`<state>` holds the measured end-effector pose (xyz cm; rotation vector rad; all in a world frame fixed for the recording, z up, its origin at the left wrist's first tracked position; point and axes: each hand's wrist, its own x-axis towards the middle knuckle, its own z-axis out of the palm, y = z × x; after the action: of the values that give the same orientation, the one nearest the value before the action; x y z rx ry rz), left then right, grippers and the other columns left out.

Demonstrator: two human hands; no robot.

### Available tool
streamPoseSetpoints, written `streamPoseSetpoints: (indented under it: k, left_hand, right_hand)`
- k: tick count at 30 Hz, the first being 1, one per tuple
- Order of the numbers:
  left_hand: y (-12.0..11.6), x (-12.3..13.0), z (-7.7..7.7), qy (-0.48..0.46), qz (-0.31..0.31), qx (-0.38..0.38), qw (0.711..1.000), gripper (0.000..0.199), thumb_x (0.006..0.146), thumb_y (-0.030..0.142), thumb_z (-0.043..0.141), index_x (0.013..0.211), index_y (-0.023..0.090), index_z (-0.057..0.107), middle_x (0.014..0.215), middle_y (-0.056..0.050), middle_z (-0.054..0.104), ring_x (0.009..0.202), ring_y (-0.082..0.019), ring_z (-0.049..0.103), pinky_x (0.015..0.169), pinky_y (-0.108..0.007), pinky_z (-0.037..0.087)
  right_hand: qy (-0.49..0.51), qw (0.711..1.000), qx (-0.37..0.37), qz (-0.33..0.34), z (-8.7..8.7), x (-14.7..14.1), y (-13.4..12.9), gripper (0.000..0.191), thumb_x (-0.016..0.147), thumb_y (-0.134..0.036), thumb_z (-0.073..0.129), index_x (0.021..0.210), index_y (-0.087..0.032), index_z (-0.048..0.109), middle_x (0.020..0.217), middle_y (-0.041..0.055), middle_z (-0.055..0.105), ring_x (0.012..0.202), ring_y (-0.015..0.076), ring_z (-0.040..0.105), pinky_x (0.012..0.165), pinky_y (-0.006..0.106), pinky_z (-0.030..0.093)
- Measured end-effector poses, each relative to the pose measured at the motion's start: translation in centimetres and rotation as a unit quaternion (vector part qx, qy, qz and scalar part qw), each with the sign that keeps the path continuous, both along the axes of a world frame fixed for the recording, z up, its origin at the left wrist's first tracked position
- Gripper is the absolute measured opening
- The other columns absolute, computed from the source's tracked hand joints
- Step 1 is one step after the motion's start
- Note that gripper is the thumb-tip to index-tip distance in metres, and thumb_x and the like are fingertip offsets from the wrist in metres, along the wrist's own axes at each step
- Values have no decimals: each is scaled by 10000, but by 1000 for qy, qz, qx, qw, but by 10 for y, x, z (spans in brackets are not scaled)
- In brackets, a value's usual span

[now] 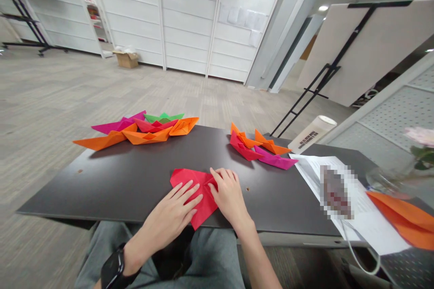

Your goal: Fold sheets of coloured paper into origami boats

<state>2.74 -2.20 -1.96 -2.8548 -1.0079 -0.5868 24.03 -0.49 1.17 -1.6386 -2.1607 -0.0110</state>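
A sheet of red folded paper [190,175] lies on the dark table near its front edge, one pointed corner toward me. My left hand [172,211] rests flat on the paper's left part, fingers stretched out and slightly spread. At the right part, my right hand [229,193] has its fingers curled, with thumb and forefinger closed on a folded edge of the paper. The fold beneath those fingers is partly hidden. Beyond the hands stand folded paper boats: a group with an orange boat [149,137] at left and another with a magenta boat [275,159] at right.
The dark table [135,189] ends close to my lap. On its right are a white cylinder [313,133], printed sheets [307,174], a cable [352,250], an orange folded paper [403,216] and a glass vase [386,180] with a flower. An easel board stands behind.
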Motion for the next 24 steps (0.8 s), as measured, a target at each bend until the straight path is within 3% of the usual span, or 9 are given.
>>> streamPoseSetpoints:
  k: [5,10,13,15,19,22,24]
  left_hand:
    - [-1,1,2,16,5,5,1000,429,1002,277,460,1429,257,496,1463,-26,548,1369,-227,467,1148,-414,346]
    - [-1,2,2,29,6,18,999,414,998,275,465,1407,241,514,1446,-37,564,1338,-234,497,1116,-416,379]
    - [-2,3,2,33,7,24,999,403,986,253,472,1381,210,537,1449,-75,553,1332,-250,495,1110,-421,378]
    - [-4,4,2,46,8,20,999,382,980,223,464,1345,178,566,1393,-98,592,1286,-260,527,1093,-428,392]
    - [-8,4,0,62,5,12,998,368,964,162,456,1310,156,581,1247,-88,672,1134,-254,612,1010,-425,458]
    - [-12,4,-3,8,-1,44,999,294,963,168,481,1220,164,623,1174,-75,694,1085,-230,631,999,-388,468]
    - [-13,3,-5,-60,37,92,993,246,957,216,527,1163,156,648,1155,-100,693,1108,-241,623,1027,-391,448]
  right_hand:
    - [27,999,41,6,6,0,-5,198,876,-72,591,986,-216,670,1036,51,657,986,220,583,990,424,418]
    - [61,995,70,27,-2,-2,-9,161,905,-69,563,851,-205,631,920,29,692,918,203,605,926,396,427]
    - [66,995,65,38,-6,-5,-17,193,925,-83,535,1008,-202,662,918,49,709,895,214,631,872,388,470]
    - [71,996,39,42,-8,-8,-25,263,924,-92,535,1129,-197,661,1017,80,713,942,226,649,867,388,508]
    - [78,995,-22,65,-16,-9,-44,315,923,-99,522,1183,-180,681,1301,101,656,1215,253,601,1021,418,503]
    - [64,993,-56,81,-19,-8,-55,405,940,-99,482,1321,-157,610,1420,99,575,1350,255,503,1107,452,452]
    - [58,992,-77,82,-17,-9,-57,416,952,-118,480,1350,-163,589,1453,92,539,1380,249,469,1135,463,424]
